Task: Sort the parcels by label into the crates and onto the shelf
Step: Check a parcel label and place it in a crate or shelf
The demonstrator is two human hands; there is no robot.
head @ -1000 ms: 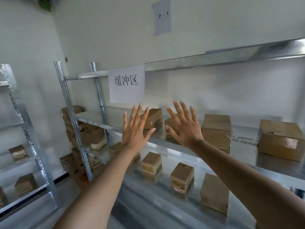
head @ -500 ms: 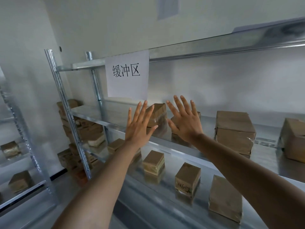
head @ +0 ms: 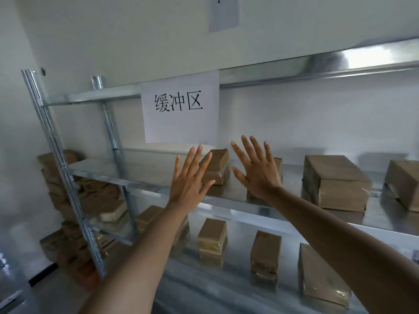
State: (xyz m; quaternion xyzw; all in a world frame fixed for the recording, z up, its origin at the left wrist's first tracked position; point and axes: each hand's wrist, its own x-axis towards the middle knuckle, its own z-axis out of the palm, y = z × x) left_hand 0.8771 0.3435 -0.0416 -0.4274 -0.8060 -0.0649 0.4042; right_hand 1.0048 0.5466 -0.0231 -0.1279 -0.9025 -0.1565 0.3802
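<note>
Filling most of the view, a metal shelf rack [head: 272, 74] runs off the right edge, so its full length is cut off. A white paper sign [head: 180, 107] printed 缓冲区 hangs from its top rail; higher on the wall a second sheet [head: 223, 14] is cropped, only a "2" legible. On the middle shelf a large brown parcel [head: 335, 182] sits right of centre, another parcel [head: 405, 186] is cut by the right edge, and a small parcel [head: 216, 166] stands between the two raised hands. A further small parcel [head: 277, 164] is mostly hidden behind the right hand. Lower-shelf parcels [head: 212, 236] stand in a row, partly covered by the forearms. A heap of parcels [head: 68, 189] behind the left posts is blurred, and no labels can be read on any of them. The left hand [head: 189, 182] is spread flat, fingers straight, holding nothing, just in front of and left of the small parcel. The right hand [head: 257, 171] is likewise spread wide and holds nothing, just right of it.
</note>
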